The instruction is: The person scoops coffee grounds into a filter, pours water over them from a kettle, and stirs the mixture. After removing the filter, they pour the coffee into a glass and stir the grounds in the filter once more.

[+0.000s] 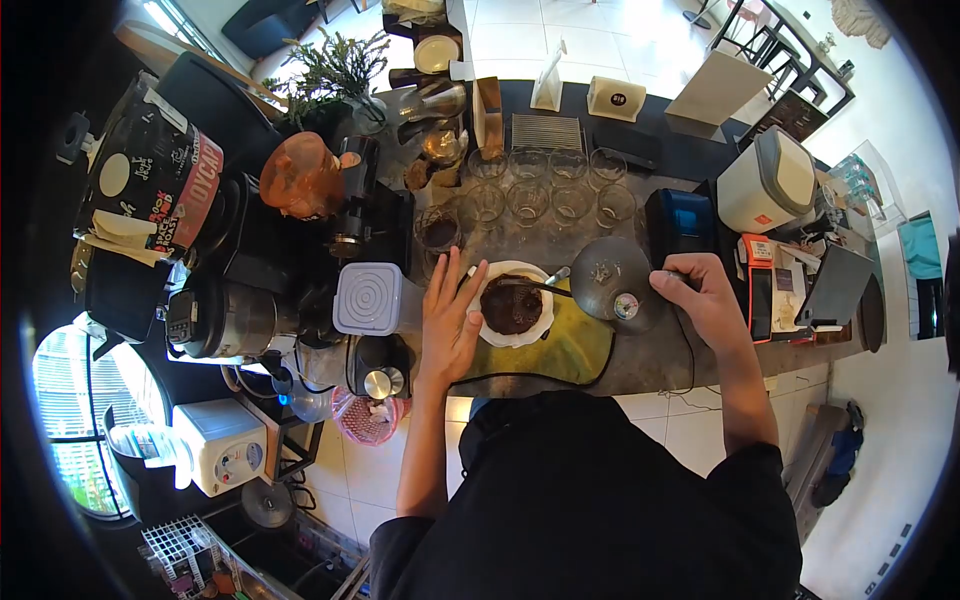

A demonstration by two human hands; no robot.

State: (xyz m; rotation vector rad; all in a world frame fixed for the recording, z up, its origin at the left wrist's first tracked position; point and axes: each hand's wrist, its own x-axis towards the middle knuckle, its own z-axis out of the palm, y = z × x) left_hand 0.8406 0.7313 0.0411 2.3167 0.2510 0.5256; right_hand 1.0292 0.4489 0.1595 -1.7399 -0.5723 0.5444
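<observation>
A dark gooseneck kettle [600, 268] is in my right hand [698, 290], whose fingers wrap round its handle. Its thin spout [545, 287] reaches left across a white, fluted coffee filter [518, 339]. Inside the filter lie dark, wet-looking coffee grounds [508, 312]. My left hand [450, 325] is open at the filter's left edge, fingers stretched away from me and the thumb close to the rim. Under and in front of the filter spreads a yellow-green mat [575, 358]. Just beyond my left fingertips stands a glass with dark contents [438, 235].
Several clear glasses [528, 200] stand in rows behind the filter. A coffee grinder with an orange hopper [300, 175] and a blue-lidded container [368, 297] are on the left. To the right are a black-and-blue box [683, 222] and a white bin [765, 185].
</observation>
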